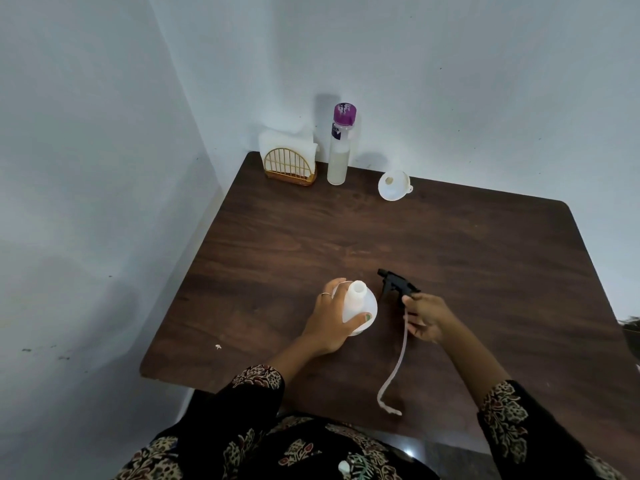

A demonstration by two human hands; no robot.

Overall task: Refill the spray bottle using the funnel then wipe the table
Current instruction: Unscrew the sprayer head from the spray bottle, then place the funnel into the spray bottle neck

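Left hand [329, 320] wrapped round open spray bottle [358, 308], mid-table. Right hand [424, 320] pinching black sprayer top [396, 285], tube dangling, maybe dripping. Funnel [394, 185] far back; reaching could tip bottle.

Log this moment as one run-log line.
left hand holds open bottle | right hand holds spray head | funnel unused
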